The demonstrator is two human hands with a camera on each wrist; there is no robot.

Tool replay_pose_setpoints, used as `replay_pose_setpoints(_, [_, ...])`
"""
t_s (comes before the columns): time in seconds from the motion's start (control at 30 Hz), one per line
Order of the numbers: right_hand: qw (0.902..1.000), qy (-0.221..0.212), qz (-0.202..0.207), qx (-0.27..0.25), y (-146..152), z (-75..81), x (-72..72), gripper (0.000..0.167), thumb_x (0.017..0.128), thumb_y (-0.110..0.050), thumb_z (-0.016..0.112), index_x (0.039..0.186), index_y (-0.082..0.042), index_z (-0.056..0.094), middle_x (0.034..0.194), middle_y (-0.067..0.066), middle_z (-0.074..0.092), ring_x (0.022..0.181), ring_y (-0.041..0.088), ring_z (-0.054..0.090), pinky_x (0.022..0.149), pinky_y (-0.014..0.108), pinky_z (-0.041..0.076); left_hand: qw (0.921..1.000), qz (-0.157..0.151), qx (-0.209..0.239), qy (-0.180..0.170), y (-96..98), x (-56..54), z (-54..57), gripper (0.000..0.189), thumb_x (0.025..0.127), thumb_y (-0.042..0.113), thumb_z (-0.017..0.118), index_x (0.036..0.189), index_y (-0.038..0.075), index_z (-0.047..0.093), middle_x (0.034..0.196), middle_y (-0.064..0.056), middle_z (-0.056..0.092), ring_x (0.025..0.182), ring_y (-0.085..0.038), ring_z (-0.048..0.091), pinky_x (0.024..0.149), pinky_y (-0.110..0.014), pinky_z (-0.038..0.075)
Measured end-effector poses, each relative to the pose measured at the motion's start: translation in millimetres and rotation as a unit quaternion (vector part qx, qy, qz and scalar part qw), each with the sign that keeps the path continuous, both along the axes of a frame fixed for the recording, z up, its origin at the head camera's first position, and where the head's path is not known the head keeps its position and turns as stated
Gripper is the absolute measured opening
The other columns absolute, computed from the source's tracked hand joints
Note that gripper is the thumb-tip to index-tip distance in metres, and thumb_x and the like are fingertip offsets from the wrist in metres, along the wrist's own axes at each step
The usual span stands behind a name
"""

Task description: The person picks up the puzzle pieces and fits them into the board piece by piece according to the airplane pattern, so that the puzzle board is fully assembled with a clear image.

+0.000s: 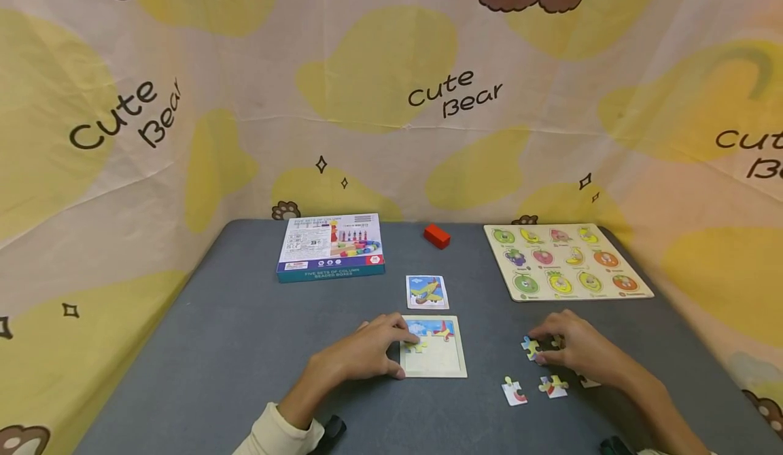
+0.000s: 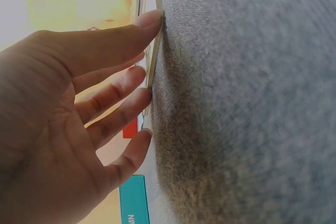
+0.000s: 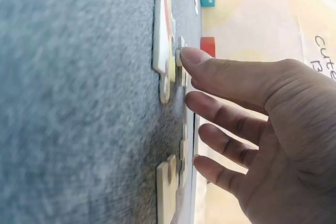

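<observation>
In the head view my left hand [image 1: 367,349] rests at the left edge of a puzzle tray [image 1: 463,366]. Its thumb touches the lower left corner, and the index finger lies over a yellow puzzle piece [image 1: 417,348] inside. Sky and red tail pieces [image 1: 445,329] fill the tray's top. My right hand [image 1: 581,347] pinches a blue-and-yellow puzzle piece [image 1: 529,348] between thumb and index finger, low over the table; the other fingers hang loosely spread in the right wrist view. Under and near this hand lie several loose pieces, including one [image 1: 514,392] and another [image 1: 554,386].
Behind the tray lies an airplane picture card [image 1: 427,292]. A bead-set box [image 1: 330,247] stands at the back left, a red block [image 1: 437,236] at the back middle, and a fruit board [image 1: 569,262] at the back right. A printed cloth hangs behind the grey table [image 1: 202,346].
</observation>
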State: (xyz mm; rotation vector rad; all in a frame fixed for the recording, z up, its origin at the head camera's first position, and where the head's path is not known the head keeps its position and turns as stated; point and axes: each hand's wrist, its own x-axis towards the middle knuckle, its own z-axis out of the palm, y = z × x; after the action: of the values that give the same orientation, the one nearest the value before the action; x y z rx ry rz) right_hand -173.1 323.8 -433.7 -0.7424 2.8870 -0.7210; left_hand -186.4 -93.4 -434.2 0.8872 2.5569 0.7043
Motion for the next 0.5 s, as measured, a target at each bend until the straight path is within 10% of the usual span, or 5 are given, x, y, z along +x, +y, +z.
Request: replay_pose_setpoints(0.5, [0.9998,0.022,0.001,0.0,6.1,-3.7,3.5,0.02,0.084,-0.027,0.09,0.102,-0.02,0.083,0.093,-0.015,0.066,0.086,0.005,0.047,0.072,0.028,0.04,1.0,-0.001,-0.001,0.002,-0.4,1.3,1.9,0.057,0.089,0.031,0.088,0.143,0.023,0.07,0.133,0.004,0.058,0.122,-0.015,0.051,0.097,-0.038,0.042])
